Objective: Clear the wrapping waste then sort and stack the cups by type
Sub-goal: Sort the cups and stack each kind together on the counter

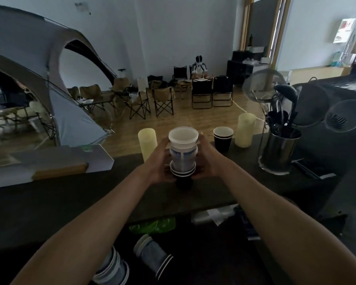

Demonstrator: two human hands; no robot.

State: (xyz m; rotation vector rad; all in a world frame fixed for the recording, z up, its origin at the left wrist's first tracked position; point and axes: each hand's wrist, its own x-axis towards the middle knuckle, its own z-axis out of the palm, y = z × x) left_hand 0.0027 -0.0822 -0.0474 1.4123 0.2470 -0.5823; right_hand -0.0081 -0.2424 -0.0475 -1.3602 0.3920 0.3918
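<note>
**Both hands clasp an upright cup stack at mid-counter**

On my remote feed, the white cup stack point(183, 149) stands upright with its long axis vertical and its open mouth facing up. Its foot is nested in black cups point(182, 174) that sit on the dark counter point(70, 202). The left hand point(157, 162) and right hand point(211, 159) curl round it from either side, fingers closed on its walls. Their palms hide most of the black cups, so I cannot count them.

Toward the counter's far edge, a pale yellow cup stack point(147, 144) stands just beside the left hand. A taller pale stack point(246, 129) stands to the right, with a short black cup stack point(223, 138) between it and the right hand. Dark counter surface runs left to a white box point(49, 161). On the right, a steel utensil holder point(278, 150) carrying a mesh strainer point(262, 85) crowds the end.

Below the near edge, in deep shade, lie green wrapping point(152, 225) and clear plastic film point(212, 215). A toppled cup stack point(150, 251) lies on its side, and another beside it is half hidden by the left forearm.
</note>
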